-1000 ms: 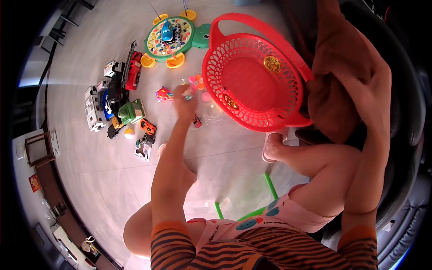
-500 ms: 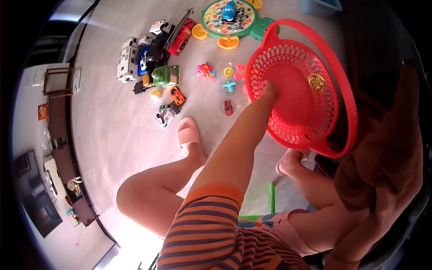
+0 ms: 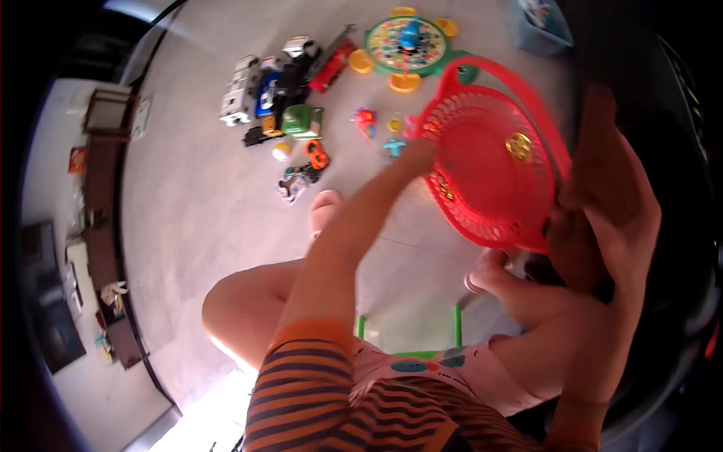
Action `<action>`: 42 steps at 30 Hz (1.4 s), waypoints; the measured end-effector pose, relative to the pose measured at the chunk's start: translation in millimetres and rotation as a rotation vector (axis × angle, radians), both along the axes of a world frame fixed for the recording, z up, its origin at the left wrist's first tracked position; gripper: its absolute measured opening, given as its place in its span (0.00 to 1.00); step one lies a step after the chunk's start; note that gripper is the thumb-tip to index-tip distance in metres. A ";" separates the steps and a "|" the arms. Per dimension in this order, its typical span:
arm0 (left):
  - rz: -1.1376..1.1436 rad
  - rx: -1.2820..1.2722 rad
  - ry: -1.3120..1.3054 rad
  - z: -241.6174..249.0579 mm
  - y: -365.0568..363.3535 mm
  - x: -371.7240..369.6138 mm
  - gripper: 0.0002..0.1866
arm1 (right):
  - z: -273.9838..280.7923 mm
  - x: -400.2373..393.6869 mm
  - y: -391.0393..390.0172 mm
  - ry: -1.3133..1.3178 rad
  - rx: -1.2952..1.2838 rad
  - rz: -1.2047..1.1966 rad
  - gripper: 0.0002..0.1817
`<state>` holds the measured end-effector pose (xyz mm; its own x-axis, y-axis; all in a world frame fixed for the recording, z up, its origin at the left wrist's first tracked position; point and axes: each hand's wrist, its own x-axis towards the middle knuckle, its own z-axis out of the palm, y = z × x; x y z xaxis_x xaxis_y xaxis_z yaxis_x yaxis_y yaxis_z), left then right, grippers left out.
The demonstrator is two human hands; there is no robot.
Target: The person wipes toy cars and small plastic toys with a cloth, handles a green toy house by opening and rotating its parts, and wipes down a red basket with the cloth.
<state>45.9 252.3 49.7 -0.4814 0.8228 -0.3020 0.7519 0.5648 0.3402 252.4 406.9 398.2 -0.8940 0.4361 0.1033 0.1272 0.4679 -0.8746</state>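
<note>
A red plastic basket (image 3: 489, 169) with openwork sides and a hoop handle is held tilted above the floor, its inside facing me. My left hand (image 3: 423, 156) is closed on its left rim. My right hand (image 3: 584, 192), blurred and in shadow, overlaps the lower right part of the handle; its fingers cannot be made out. A round gold piece (image 3: 519, 146) like a toy coin shows at the basket's right inner wall. Another gold piece (image 3: 446, 188) shows at the lower left wall.
Toy vehicles (image 3: 282, 98) crowd the floor at the upper left. Small toys (image 3: 365, 120) lie left of the basket. Beyond are a round green game board (image 3: 374, 47) and a blue bin (image 3: 538, 34). Green legs (image 3: 457, 324) of a seat show between my knees.
My right hand has moved left onto the basket's handle side. My left hand has shifted left along with the basket's rim. The view has shifted, bringing more of the blue bin into sight.
</note>
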 end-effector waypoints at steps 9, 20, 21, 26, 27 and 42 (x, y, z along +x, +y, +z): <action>0.131 0.442 0.207 14.8 -26.0 21.1 0.04 | 5.7 10.5 3.6 0.048 0.208 -0.107 0.33; -0.266 -0.160 0.206 -97.5 79.5 21.9 0.10 | -1.4 -2.0 -10.7 -0.159 0.309 0.055 0.38; -0.274 -0.223 0.196 -104.5 88.3 22.0 0.12 | -3.3 -1.5 -12.7 -0.184 0.319 0.069 0.38; -0.341 -0.378 -0.016 -104.6 108.5 20.3 0.16 | -13.1 -12.5 -16.5 -0.207 0.400 0.059 0.36; -0.344 -0.350 -0.011 -99.1 106.3 19.9 0.15 | -15.2 -15.3 -17.7 -0.183 0.440 0.036 0.35; -0.271 0.323 -0.037 44.2 -13.8 11.4 0.12 | -57.0 -2.3 -36.1 -0.462 0.483 0.498 0.43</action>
